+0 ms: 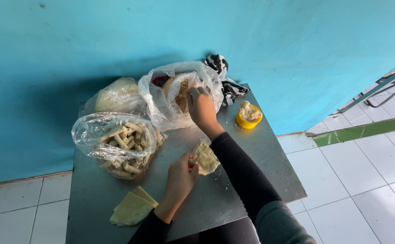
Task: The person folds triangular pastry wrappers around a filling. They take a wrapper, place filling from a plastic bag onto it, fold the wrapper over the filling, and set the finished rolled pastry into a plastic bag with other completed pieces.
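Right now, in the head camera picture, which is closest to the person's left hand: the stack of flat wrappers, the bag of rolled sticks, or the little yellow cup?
From the left hand:
1. Stack of flat pale yellow wrappers, nearest, at the near left of the table.
2. Clear plastic bag of rolled sticks, farther left and back.
3. Small round yellow cup, farthest, at the far right.

A grey metal table stands with its far edge against a turquoise wall. Around it lies a white tiled floor crossed by a green strip. At the right edge, slanted metal bars show, perhaps part of a chair frame.
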A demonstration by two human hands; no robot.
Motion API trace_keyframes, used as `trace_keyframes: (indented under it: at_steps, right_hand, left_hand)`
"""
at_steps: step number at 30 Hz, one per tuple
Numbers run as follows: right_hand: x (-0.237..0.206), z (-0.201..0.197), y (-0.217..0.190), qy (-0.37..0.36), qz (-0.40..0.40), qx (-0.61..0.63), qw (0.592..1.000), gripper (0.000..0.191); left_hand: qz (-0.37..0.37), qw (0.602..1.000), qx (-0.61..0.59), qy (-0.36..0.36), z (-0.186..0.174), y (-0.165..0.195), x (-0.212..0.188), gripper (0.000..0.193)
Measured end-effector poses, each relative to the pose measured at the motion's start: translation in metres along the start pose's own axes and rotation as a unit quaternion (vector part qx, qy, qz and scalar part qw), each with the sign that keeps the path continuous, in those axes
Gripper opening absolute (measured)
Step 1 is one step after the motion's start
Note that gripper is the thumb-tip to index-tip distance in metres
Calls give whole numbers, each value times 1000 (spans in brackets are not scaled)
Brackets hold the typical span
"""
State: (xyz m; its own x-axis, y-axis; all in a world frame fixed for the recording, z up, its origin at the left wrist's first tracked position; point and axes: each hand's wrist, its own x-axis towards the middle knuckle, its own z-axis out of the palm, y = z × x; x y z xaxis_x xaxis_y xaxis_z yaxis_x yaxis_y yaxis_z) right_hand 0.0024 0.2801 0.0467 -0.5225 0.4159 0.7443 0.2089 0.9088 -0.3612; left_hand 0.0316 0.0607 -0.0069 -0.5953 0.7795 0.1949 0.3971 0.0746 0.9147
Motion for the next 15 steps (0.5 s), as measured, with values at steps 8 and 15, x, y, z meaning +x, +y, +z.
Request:
trace_keyframes:
  at_steps: [8,15]
  right_hand:
    - [4,11,7,27,102,154,982,15]
    - [-11,6,17,55,280,316,905,24]
  left_hand:
    - [17,1000,4,1,-2,4,-1,28]
    - [0,1000,-6,-1,0,2,-3,27]
